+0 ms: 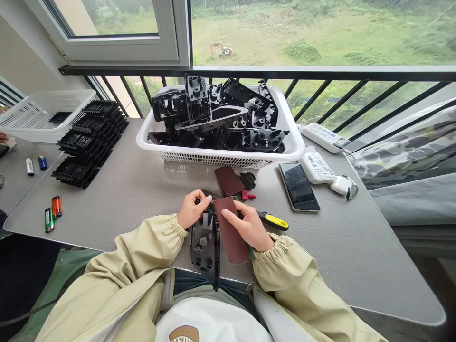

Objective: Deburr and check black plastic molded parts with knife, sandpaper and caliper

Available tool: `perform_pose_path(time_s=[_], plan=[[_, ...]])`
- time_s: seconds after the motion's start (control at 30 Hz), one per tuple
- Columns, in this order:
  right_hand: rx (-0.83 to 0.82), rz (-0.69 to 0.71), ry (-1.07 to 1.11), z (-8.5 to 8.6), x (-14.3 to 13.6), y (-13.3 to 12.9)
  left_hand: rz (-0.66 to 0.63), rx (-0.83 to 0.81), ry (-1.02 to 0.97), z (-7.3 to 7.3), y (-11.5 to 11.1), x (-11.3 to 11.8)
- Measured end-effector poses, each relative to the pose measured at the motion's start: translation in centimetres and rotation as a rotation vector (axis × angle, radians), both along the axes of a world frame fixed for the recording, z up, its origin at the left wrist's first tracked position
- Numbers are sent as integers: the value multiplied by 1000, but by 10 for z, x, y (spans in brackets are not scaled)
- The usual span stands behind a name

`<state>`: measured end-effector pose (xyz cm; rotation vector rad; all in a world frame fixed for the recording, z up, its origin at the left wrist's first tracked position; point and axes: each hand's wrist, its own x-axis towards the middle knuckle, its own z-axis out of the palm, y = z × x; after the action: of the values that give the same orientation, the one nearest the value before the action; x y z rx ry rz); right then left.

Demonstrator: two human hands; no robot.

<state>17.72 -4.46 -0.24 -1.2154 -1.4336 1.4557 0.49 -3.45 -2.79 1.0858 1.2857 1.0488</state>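
Near the table's front edge, my left hand (194, 209) is closed on the upper end of a black molded plastic part (204, 247), whose lower tip hangs past the edge. My right hand (251, 227) pinches a strip of reddish-brown sandpaper (231, 237), thumb on top and fingers beneath. The strip lies close along the right side of the part; whether they touch I cannot tell. A second brown sandpaper piece (228, 180) rests just beyond my hands, beside a small red tool (248, 195) and a black object (247, 179). A yellow-and-black handle (274, 221) lies right of my right hand.
A white basket (221, 156) heaped with black plastic parts (228, 114) stands at the back. Stacked black trays (89, 142), batteries (50, 219) and another basket (46, 109) are leftward. A phone (299, 186) and white devices (318, 165) lie right. A railing (320, 75) runs behind.
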Motion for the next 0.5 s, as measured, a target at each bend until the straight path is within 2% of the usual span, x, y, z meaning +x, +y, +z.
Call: perform_pose_path(time_s=[0.1,0.23,0.37,0.5], plan=[[-8,-39,-1,0,0,0,7,3,1,-2,0,0],[-30,35,9,0,1,1,11,-10,-6,-2,1,0],[-59,-34,52,0,2,2,9,-51,-60,-1,1,1],[-99,93,74,0,1,2,3,-49,-58,1,0,1]])
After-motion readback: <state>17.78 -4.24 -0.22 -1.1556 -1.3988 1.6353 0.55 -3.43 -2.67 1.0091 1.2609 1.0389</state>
